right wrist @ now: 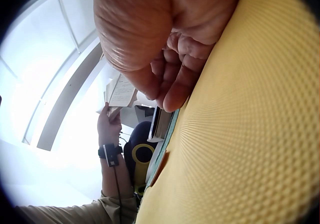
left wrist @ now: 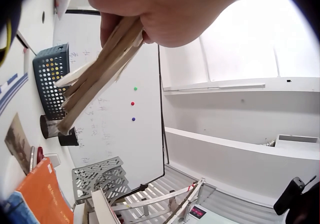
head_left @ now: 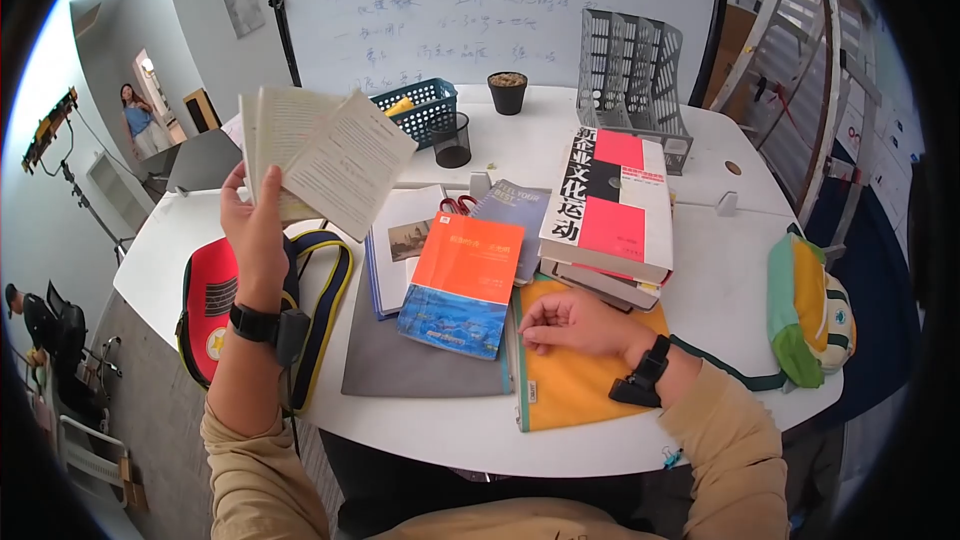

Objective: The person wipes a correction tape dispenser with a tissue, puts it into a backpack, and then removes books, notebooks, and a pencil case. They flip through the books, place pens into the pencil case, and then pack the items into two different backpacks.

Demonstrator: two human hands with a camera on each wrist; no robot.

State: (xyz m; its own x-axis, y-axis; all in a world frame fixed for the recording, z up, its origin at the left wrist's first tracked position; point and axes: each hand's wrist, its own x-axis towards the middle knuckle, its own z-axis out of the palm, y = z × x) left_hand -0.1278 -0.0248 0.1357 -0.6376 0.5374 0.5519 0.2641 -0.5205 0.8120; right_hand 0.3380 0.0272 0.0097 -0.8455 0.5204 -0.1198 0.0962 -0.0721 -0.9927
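Raised over the table's left side, my left hand [head_left: 258, 240] grips an old paperback book [head_left: 345, 165] with its printed pages spread apart. In the left wrist view, the book's browned edges [left wrist: 97, 76] stick out from the fingers. My right hand [head_left: 578, 324] rests on a yellow zip file bag [head_left: 565, 395], its fingers loosely curled and holding nothing. Just left of it, an orange and blue book [head_left: 465, 270] lies partly on a grey file bag [head_left: 400, 368]. A thick red, white and black book [head_left: 610, 202] tops the stack beyond the right hand.
A red pencil bag [head_left: 208, 305] lies at the left, a green and yellow bag [head_left: 800, 310] at the right. Behind stand a blue basket [head_left: 425, 105], a mesh pen cup [head_left: 451, 145], a potted plant [head_left: 508, 95] and a grey file rack [head_left: 630, 70]. Red scissors [head_left: 458, 204] lie mid-table.
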